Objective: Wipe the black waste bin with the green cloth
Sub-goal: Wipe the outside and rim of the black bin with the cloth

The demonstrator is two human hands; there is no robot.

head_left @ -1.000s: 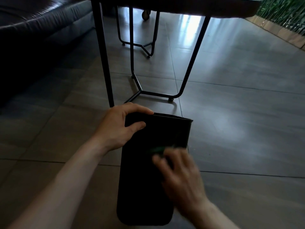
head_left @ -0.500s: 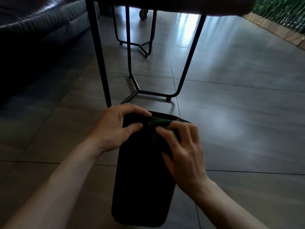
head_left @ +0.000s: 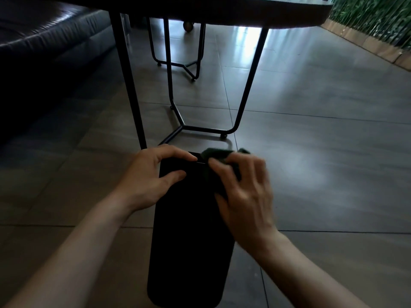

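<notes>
**Bin on its side, cloth at the far edge**

We see the black waste bin [head_left: 189,230] lying on the tiled floor [head_left: 322,174], its long side facing up and running away from us toward the table legs. Its far end sits just short of the bent foot of the table frame [head_left: 206,129].

The green cloth [head_left: 219,154] is bunched at the bin's far edge, right of centre, with a fold poking out beyond the fingers. The right hand [head_left: 243,192] grips it, fingers curled over the wad and pressing it against the bin; this hand is slightly blurred, so we cannot tell how the thumb lies.

The left hand [head_left: 153,174] holds the bin's far left corner, fingers curled over the edge and thumb laid on the upper face. The two hands are near each other, nearly touching at the fingertips.

Further out: the dark round table top [head_left: 244,16] overhangs the scene, and a second thin black frame [head_left: 178,63] stands behind the first. A dark leather sofa [head_left: 44,41] fills the upper left. Green plants [head_left: 373,18] above a wooden border line the upper right. Light reflects off the floor under the table.
</notes>
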